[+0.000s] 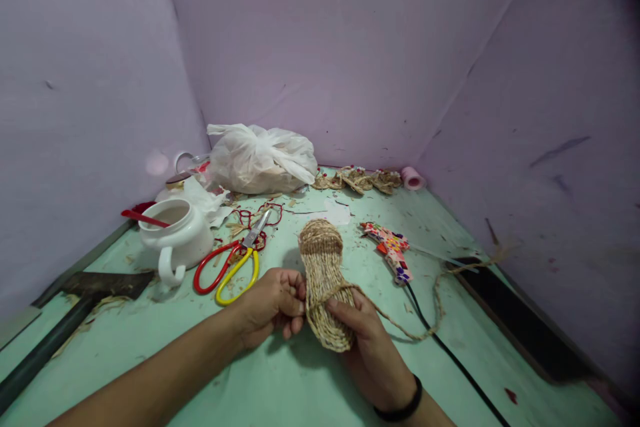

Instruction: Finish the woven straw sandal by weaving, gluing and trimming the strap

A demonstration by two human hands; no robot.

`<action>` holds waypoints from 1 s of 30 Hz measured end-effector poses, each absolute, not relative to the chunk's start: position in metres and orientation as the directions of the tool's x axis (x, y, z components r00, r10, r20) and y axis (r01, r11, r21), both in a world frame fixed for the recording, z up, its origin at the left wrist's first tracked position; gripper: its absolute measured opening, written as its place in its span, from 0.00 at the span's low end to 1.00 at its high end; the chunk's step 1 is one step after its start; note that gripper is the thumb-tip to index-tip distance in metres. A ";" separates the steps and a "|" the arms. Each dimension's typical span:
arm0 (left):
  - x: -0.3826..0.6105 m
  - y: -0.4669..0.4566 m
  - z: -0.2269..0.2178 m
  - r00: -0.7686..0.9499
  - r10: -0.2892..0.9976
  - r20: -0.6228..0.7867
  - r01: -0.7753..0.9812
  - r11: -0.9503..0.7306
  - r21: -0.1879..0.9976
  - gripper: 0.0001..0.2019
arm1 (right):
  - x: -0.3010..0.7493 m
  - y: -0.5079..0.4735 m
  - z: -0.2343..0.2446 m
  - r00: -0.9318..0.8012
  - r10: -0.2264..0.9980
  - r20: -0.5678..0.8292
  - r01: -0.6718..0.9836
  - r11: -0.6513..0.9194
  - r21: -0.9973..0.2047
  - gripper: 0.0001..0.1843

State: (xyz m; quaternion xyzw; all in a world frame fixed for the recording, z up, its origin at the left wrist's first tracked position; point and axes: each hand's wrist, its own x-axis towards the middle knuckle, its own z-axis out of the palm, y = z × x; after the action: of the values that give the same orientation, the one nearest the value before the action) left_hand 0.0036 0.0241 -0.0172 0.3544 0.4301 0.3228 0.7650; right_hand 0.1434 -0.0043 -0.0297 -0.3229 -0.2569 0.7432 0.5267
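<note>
A small slipper of twisted straw cord [324, 267] stands tilted up in front of me, with a cord band crossing its lower half. My right hand [367, 330] grips its lower right side, thumb pressed on the front near the band. At the left edge, my left hand [275, 303] has its fingers curled and pinched close against the slipper; what lies between the fingertips is hidden. From the band, a loose straw cord [400, 329] trails right across the table. Scissors [237, 260] with one red and one yellow handle lie beyond my left hand.
A flower-patterned glue gun [393, 250] lies right, its black cable [450, 360] running toward me. Left are a white teapot [185, 240] and a hatchet-like tool [95, 293]. A plastic bag [263, 160], straw pieces [357, 180] and a pink roll [413, 179] line the back. A dark flat object [520, 327] lies right.
</note>
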 end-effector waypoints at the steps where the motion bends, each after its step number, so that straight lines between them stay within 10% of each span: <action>1: 0.003 0.025 -0.018 0.438 0.792 -0.425 -0.190 0.544 0.818 0.09 | 0.143 -0.005 -0.029 -0.254 0.945 -0.204 -0.619 -0.321 -0.717 0.13; 30: 0.005 0.029 -0.018 0.287 0.861 -0.419 -0.046 0.450 0.892 0.03 | 0.143 -0.005 -0.039 -0.033 0.982 -0.184 -0.450 -0.179 -0.875 0.14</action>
State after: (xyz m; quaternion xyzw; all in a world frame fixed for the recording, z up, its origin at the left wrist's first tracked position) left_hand 0.0051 0.0289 -0.0176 0.4088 0.4983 0.3286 0.6904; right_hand 0.1433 -0.0047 -0.0389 -0.4176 -0.3189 0.6442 0.5558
